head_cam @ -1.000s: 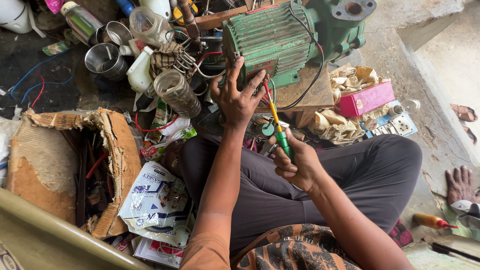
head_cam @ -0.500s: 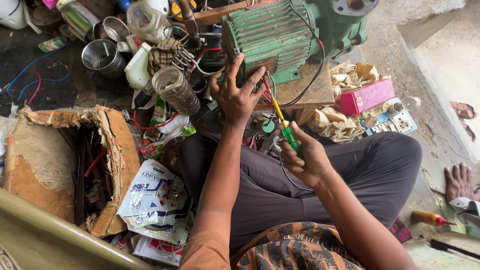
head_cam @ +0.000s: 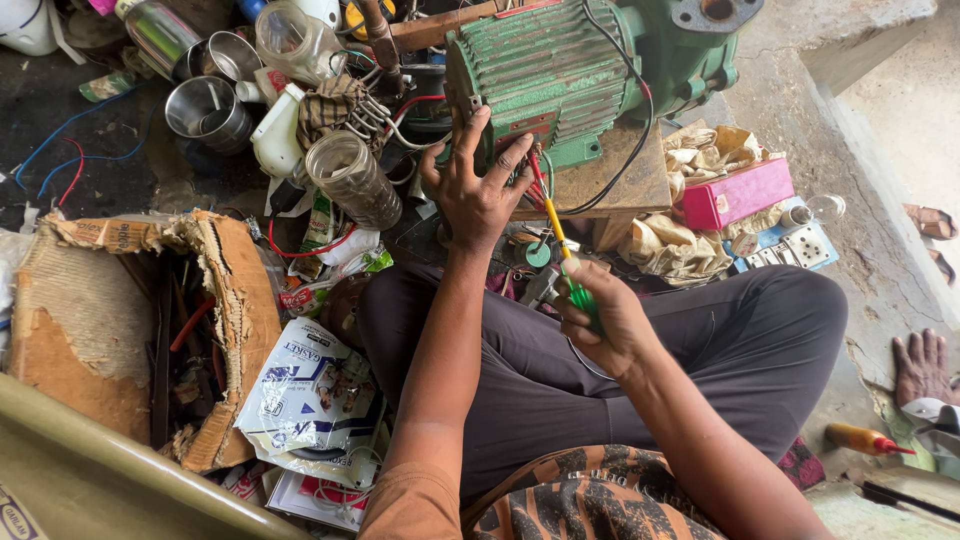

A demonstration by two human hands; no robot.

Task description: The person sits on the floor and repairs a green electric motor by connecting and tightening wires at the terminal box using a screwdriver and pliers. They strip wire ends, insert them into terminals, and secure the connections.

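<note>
The left hand (head_cam: 480, 195) lies spread, fingers apart, against the near end of the green motor (head_cam: 560, 70), which sits at the far side on a wooden block (head_cam: 610, 185). The right hand (head_cam: 600, 315) is clamped around the green handle of a screwdriver (head_cam: 560, 250), whose yellow shaft slants up and left toward the red wires (head_cam: 535, 175) at the motor's near face, just right of the left hand; whether the tip touches them cannot be told. Both hands work above the person's crossed legs in dark trousers (head_cam: 700, 350). Right of the motor, a pink box (head_cam: 735, 195) rests among crumpled paper (head_cam: 670, 245), with a white switch plate (head_cam: 795, 250) near it. Left of the left hand a clear jar (head_cam: 350, 180) lies tilted, beside a white bottle (head_cam: 275, 140) and steel cups (head_cam: 205, 105) farther left. At the near left a torn cardboard box (head_cam: 130, 320) holds tools, and printed packets (head_cam: 305, 400) lie just right of it on the floor. At the right edge another person's hand (head_cam: 920, 365) rests flat on the concrete floor (head_cam: 850, 120), well apart from the work, with a second screwdriver (head_cam: 865, 440) near it.
</note>
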